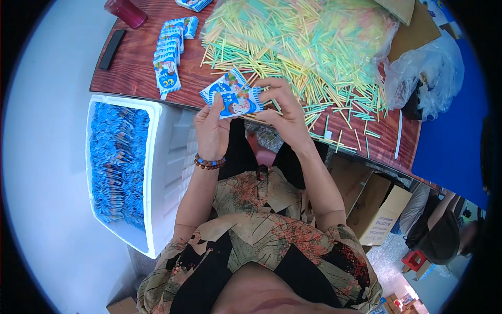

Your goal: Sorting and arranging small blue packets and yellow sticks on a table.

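My left hand (213,128) is closed on two blue-and-white printed packets (241,103), its thumb pressed over the front one. The second packet sits tilted behind, partly covered. At the right end of the front packet is my right hand (285,112); its thumb and fingers are spread apart, and the fingertips lie close to the striped edge. Whether they touch it I cannot tell. Beyond both hands, a wide heap of thin pastel sticks (293,63) in yellow, green and pink covers much of the red-brown table (137,65).
On the left stands a white foam box (152,178) full of blue packets (117,162). Overlapping packets (167,73) lie on the table beside a black bar (112,49) and a dark red cup (126,13). A clear plastic bag (429,73) lies right; cardboard boxes (384,214) stand below.
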`<state>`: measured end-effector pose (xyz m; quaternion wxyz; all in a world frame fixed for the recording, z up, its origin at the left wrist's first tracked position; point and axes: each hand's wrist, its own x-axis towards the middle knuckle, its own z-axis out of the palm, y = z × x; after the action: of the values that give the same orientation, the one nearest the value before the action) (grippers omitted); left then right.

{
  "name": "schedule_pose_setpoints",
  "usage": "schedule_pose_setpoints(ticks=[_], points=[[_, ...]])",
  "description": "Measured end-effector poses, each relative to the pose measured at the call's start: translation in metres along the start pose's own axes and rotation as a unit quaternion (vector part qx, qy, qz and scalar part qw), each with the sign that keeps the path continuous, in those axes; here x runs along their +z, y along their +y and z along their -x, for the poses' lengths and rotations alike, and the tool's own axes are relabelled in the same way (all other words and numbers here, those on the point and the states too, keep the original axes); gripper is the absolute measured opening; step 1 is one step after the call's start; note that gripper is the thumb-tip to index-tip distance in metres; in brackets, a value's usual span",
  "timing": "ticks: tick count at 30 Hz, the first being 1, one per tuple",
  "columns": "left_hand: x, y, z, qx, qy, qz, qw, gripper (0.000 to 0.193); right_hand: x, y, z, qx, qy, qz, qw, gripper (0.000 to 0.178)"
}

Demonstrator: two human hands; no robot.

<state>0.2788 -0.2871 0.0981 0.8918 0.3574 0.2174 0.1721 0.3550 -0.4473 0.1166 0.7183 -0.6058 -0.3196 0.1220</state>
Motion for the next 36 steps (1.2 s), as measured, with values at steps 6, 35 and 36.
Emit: schedule_pose_setpoints(ticks=[6,35,36], points=[[0.010,-0.002,0.002,-0.019,0.015,-0.008,1.000,0.020,-0.003,0.009,-0.003,-0.029,-0.083,0.114,0.990,0.035],[-0.009,0.005,-0.003,0.034,0.000,0.014,0.999,0.019,-0.057,0.031,-0.055,-0.013,0.036,0.767,0.640,0.022],[-0.009,0.005,-0.003,0.029,-0.005,0.019,0.999,0.018,-0.057,0.034,-0.055,-0.013,0.034,0.767,0.640,0.022]])
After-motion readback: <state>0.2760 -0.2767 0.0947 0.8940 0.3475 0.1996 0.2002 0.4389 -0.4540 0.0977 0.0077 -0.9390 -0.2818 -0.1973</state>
